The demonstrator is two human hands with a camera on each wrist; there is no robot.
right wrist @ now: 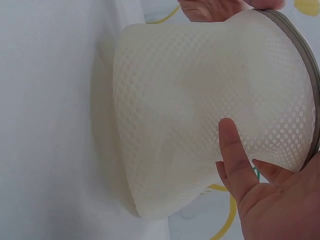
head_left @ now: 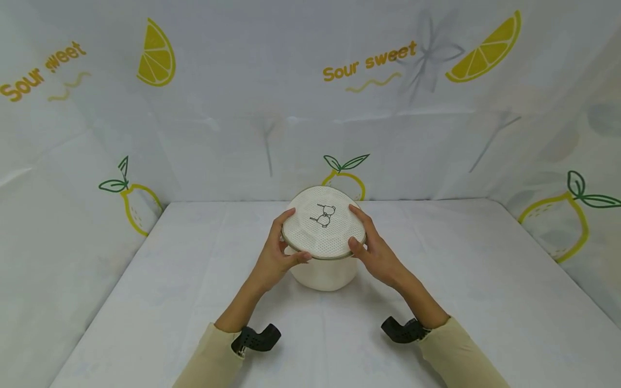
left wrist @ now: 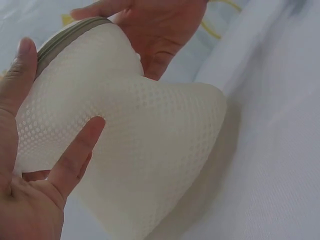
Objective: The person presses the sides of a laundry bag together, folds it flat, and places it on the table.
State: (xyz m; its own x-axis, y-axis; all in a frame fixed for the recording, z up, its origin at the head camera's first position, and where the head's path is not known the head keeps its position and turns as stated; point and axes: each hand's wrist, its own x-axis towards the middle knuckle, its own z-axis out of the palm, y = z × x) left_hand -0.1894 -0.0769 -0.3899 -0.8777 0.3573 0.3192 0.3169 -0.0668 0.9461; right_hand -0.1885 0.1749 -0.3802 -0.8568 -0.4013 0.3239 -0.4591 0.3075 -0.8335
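A cream mesh laundry bag [head_left: 326, 274] stands on the white-covered table, its round top tilted towards me. Two small line-drawn figures mark that top. An olive zipper [left wrist: 65, 42] runs around the upper edge and looks closed. My left hand [head_left: 277, 260] grips the bag's left side, thumb along the front of the rim. On the opposite side my right hand [head_left: 380, 260] holds the rim between thumb and fingers. In the right wrist view a finger [right wrist: 232, 150] lies along the mesh wall, which bulges and dents below the zipper. The bag's inside is hidden.
The table [head_left: 194, 242] is covered with white cloth. Behind and beside it hangs a white curtain [head_left: 233, 140] printed with lemons and lettering. Black wrist mounts [head_left: 259, 338] stick out inward from both sleeves, low over the cloth.
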